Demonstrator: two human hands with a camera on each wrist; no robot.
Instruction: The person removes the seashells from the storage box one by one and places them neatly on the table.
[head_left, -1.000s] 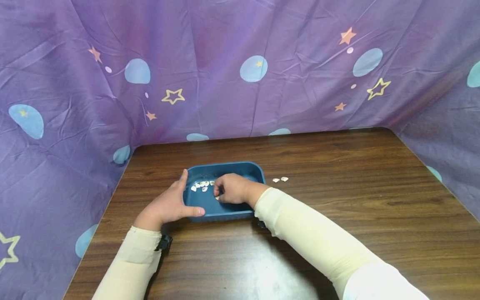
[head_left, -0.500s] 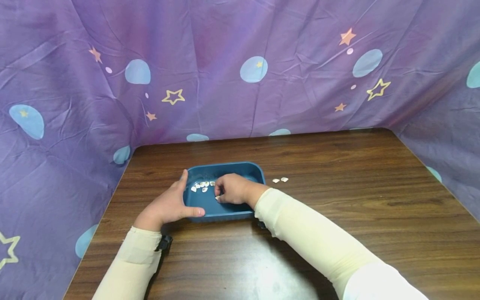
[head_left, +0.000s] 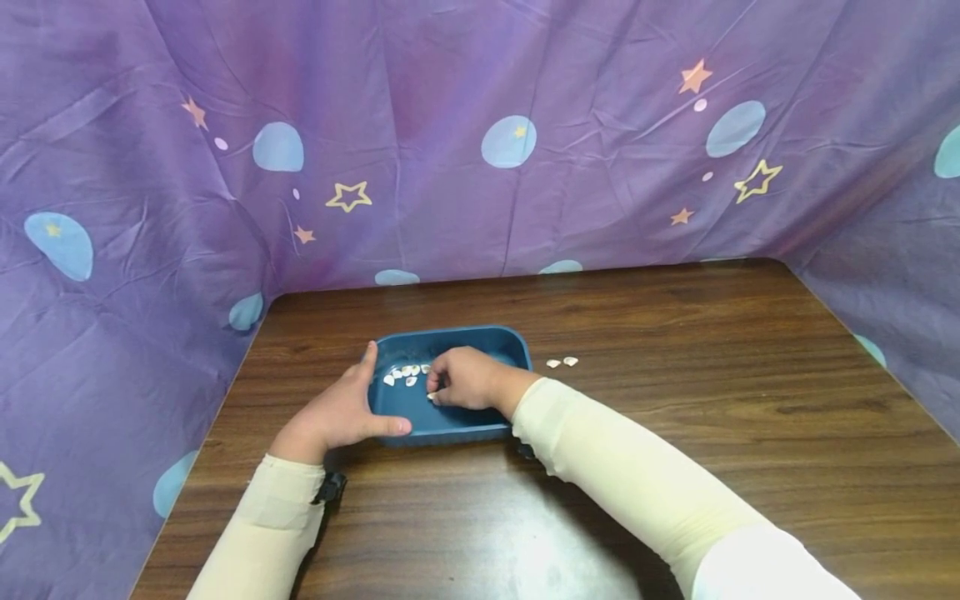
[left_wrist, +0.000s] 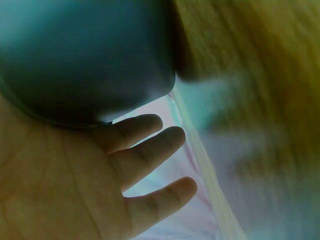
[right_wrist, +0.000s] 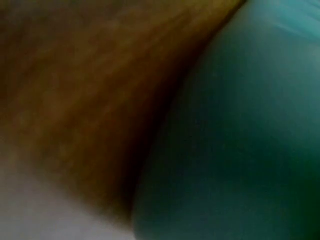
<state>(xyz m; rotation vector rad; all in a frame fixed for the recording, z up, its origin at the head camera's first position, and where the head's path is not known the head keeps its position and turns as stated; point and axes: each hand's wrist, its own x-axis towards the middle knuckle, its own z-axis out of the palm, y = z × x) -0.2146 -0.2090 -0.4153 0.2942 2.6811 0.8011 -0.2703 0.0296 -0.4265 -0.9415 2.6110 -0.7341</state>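
A blue rectangular tray [head_left: 450, 434] stands on the wooden table. My left hand [head_left: 335, 410] rests against its left end, thumb stretched along the near rim and index finger pointing up at the far corner. In the left wrist view, several fingers [left_wrist: 150, 155] extend straight beneath the tray's dark outer wall [left_wrist: 90, 65]. Inside the tray my right hand [head_left: 468, 379] pinches a small white shell [head_left: 431, 397] low over the floor. Left of it, several similar white shells [head_left: 407, 371] lie in a loose row, with one shell [head_left: 411, 382] just below. The right wrist view shows only the blurred tray wall [right_wrist: 235, 140].
Two more white shells [head_left: 562, 362] lie on the table [head_left: 712, 375] to the right of the tray. A purple curtain [head_left: 420, 125] with stars and blue spots hangs behind the table and along both sides.
My right hand has shifted the pinched shell very slightly left within the tray. The left hand keeps its place, and the other shells lie as before.
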